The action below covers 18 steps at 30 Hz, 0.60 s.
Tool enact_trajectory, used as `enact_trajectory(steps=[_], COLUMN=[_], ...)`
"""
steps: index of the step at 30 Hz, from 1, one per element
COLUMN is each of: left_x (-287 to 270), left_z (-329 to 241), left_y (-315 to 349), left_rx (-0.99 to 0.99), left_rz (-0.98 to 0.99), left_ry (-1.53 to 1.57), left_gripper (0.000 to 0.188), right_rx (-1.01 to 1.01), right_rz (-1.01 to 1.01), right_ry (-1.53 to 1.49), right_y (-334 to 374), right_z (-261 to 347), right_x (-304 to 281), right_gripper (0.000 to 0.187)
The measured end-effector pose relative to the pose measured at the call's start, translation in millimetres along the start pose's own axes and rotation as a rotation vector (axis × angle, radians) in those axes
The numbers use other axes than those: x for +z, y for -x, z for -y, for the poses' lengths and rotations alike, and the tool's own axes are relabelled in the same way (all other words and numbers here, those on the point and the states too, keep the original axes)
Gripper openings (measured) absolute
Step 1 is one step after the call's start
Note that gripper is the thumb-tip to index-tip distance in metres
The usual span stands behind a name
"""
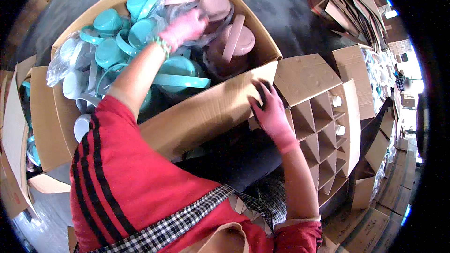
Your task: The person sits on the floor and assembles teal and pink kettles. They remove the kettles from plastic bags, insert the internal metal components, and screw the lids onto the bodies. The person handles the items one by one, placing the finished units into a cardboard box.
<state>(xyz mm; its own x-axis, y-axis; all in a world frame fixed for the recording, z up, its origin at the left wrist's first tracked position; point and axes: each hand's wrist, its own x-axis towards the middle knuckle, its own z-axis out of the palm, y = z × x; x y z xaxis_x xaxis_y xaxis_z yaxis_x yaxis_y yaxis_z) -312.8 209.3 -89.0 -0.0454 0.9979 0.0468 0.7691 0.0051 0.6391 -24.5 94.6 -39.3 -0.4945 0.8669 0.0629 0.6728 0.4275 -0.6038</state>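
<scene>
A large open cardboard box [201,115] holds teal lidded jugs [108,22] with carry handles, pink ones [238,42] at the right and white ones [74,84] at the left. Some are wrapped in clear plastic bags [61,63]. My left hand [185,29], in a pink glove, reaches over the jugs beside a pink lid [215,7]. Its fingers are curled in by the plastic; what they grip is hidden. My right hand [271,115], gloved in pink with dark fingertips, rests with spread fingers against the box's near wall, close to its right corner.
Right of the box stands a carton with cardboard dividers [315,136], two white-capped bottles [338,130] in its cells. Flattened cardboard [349,4] is stacked at the far right. Another open carton [18,126] with teal items is at the left edge.
</scene>
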Motion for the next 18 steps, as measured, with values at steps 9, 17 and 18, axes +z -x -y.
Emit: enact_trajectory(steps=[9, 17, 18], left_x=[97.9, -8.6, -23.6], left_z=[104.3, -13.8, -30.3], left_y=[-35.7, -12.7, -7.0], left_rx=[0.305, 0.291, 0.456], left_rz=[0.505, 0.118, -0.087], left_ry=[-0.794, -1.177, -1.208], left_gripper=[0.029, 0.026, 0.023], right_rx=[0.723, 0.552, 0.559], right_rz=[-0.297, -0.01, -0.022], right_ry=[0.079, 0.436, 0.433], right_y=[238.9, 245.6, 247.1], right_z=[-89.6, -66.9, -67.4], right_x=[-35.1, -9.7, -10.6], right_gripper=[0.031, 0.031, 0.03])
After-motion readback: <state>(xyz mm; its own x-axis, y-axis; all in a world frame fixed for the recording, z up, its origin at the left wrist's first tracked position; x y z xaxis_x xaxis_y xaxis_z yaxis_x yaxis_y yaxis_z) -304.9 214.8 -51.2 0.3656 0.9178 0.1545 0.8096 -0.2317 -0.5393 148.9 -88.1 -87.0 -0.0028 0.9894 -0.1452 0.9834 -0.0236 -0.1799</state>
